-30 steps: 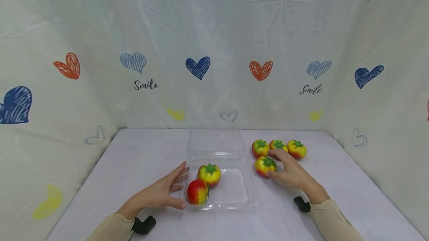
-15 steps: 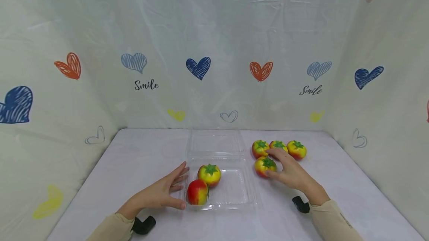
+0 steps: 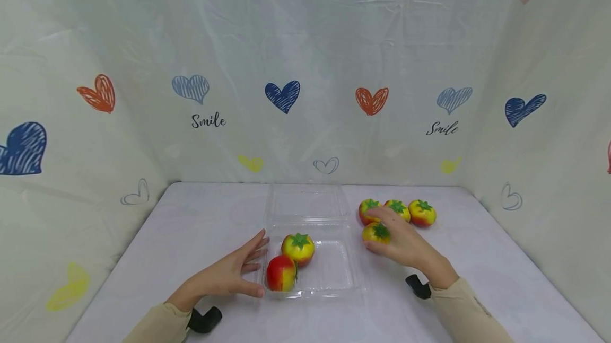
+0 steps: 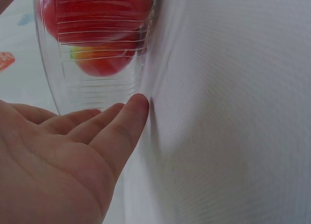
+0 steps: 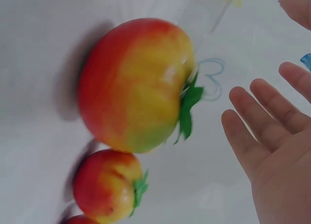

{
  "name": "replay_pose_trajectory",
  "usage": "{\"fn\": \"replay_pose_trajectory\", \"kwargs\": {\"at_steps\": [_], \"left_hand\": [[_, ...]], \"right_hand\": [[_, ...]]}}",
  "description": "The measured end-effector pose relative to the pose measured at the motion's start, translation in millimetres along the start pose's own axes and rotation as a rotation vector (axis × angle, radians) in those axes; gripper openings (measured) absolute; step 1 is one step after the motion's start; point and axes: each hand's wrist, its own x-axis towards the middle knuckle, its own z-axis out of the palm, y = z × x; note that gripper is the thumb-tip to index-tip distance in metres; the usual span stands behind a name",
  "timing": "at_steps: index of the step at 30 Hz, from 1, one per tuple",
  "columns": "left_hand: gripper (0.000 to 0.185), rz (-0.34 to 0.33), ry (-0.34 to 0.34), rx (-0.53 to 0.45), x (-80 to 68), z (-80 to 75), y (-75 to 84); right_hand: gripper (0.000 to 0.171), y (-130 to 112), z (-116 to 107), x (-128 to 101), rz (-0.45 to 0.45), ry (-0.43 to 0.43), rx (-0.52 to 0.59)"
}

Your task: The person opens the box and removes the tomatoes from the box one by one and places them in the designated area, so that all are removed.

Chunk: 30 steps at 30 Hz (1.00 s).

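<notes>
In the head view my left hand [image 3: 229, 271] lies beside a clear hinged plastic box [image 3: 329, 290], fingers spread along its left wall. The left wrist view shows its fingertips [image 4: 138, 105] right at the box's ribbed side. Two red-and-yellow tomatoes with green leafy tops sit inside, a front tomato [image 3: 281, 274] on its side and a rear tomato [image 3: 298, 247] upright. My right hand [image 3: 406, 239] hovers over the nearest loose tomato [image 3: 374, 233], partly hiding it. In the right wrist view its straight fingers stand apart from the large tomato [image 5: 136, 85].
Behind the right hand stand a left tomato [image 3: 366, 208], a middle tomato [image 3: 398, 207] and a right tomato [image 3: 422, 213] in a row. The box's transparent lid [image 3: 307, 202] lies folded back. A heart-printed curtain [image 3: 315, 136] encloses the white table [image 3: 215, 210] behind and at the sides.
My right hand has shifted a little left and now covers more of the nearest loose tomato and the one behind it. The left hand and the box have stayed still.
</notes>
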Motion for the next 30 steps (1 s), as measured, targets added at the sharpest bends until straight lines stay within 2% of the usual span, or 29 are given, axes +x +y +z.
{"fn": "replay_pose_trajectory", "kwargs": {"at_steps": [7,16,26,30], "left_hand": [[0.113,-0.002,0.008,0.005,0.2,0.6,0.6],[0.113,-0.003,0.009,-0.002,0.6,0.8,1.1],[0.113,-0.003,0.010,-0.007,0.3,0.8,1.3],[0.113,-0.002,0.008,-0.009,0.5,0.5,1.3]], "right_hand": [[0.058,-14.2,-0.3,11.1,-0.077,-0.022,-0.038],[0.057,-30.9,-0.8,22.7,-0.106,-0.039,-0.041],[0.056,-50.3,2.1,35.5,-0.201,-0.106,-0.054],[0.056,-57.2,4.9,39.6,-0.210,-0.132,-0.059]]}}
